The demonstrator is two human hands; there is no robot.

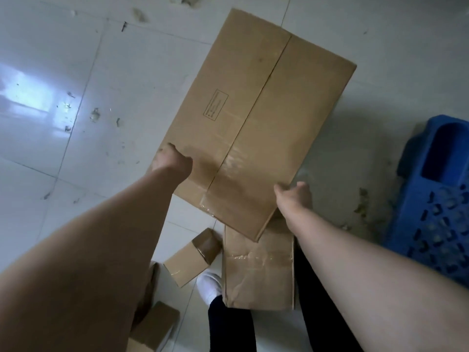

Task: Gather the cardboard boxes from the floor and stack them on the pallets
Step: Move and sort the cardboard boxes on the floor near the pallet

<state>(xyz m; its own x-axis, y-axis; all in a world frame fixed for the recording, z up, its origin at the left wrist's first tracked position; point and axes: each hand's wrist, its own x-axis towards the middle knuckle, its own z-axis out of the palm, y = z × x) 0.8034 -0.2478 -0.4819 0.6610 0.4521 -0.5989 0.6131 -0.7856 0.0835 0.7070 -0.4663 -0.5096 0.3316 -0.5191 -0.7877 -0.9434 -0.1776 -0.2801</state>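
Observation:
A large taped cardboard box (256, 118) is held above the tiled floor, tilted away from me. My left hand (172, 161) grips its near left edge, fingers curled round it. My right hand (293, 196) grips its near right corner. Below it a second, creased box (258, 273) lies on the floor by my legs. A small box (190, 260) with brown tape lies to its left. Another small box (154, 326) shows at the bottom edge, partly behind my left arm. A blue plastic pallet (436, 207) stands at the right edge.
The white floor tiles (76, 72) carry scraps of tape and dirt, thickest near the pallet. My white shoe (209, 285) and dark trouser legs stand between the floor boxes.

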